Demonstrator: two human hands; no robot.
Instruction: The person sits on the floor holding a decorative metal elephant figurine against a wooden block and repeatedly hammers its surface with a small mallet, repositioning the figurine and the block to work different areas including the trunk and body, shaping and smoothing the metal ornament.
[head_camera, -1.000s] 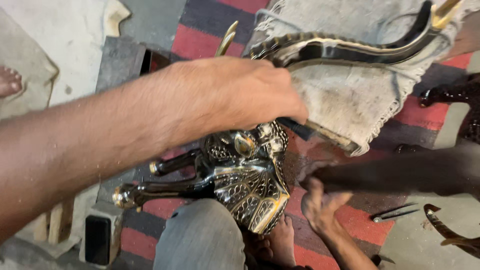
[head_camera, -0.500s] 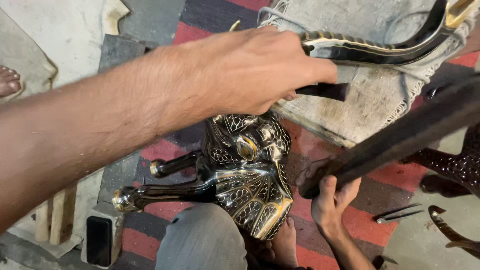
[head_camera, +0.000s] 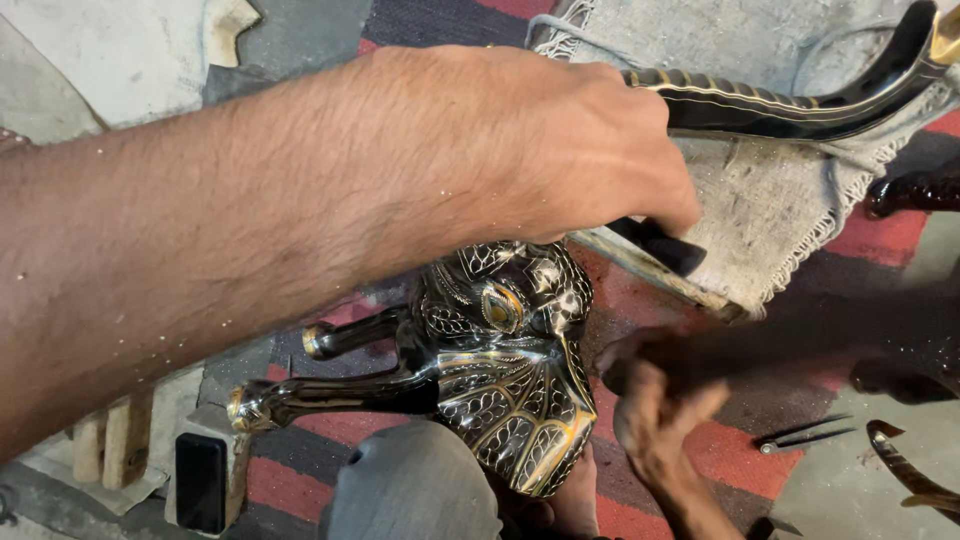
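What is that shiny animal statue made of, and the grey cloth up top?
The animal statue looks like dark polished wood or metal with inlaid brass-coloured wire patterns: it gleams and reflects light, but which one is unclear. The grey cloth seems to be coarse woven cotton, matte, with a frayed fringe along its edge.

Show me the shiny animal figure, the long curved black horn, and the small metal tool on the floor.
animal figure (head_camera: 505, 390): head view, engraved body.
curved black horn (head_camera: 790, 100): head view, mid-shaft with gold lines.
metal tool (head_camera: 800, 435): head view, its thin arms.
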